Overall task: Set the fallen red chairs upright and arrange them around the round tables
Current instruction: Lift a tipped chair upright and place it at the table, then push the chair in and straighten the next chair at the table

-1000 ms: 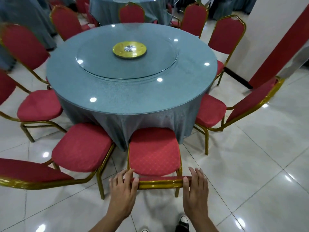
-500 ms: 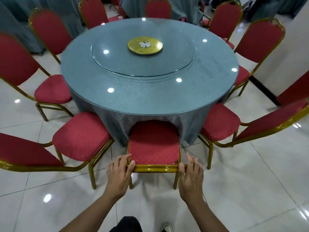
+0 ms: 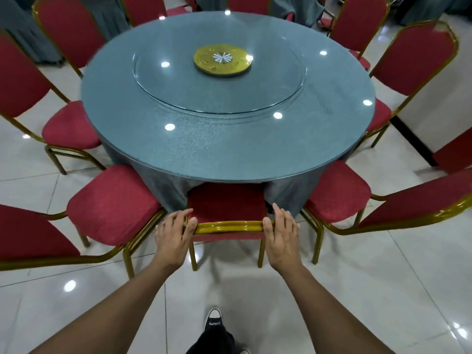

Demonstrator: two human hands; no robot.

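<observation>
Chair [image 3: 226, 200] upright, seat toward table [image 3: 229, 149]

No text, label, brand, number or sign can be read anywhere in the head view. The black canvas shoe with a white toe cap [image 3: 214, 318], near the bottom edge, carries a pale mark on its tongue, but it is too small and blurred to make out. The round gold disc with a silver hub [image 3: 222, 59], at the middle of the far glass turntable, shows only a faint pattern, with no legible lettering.
</observation>
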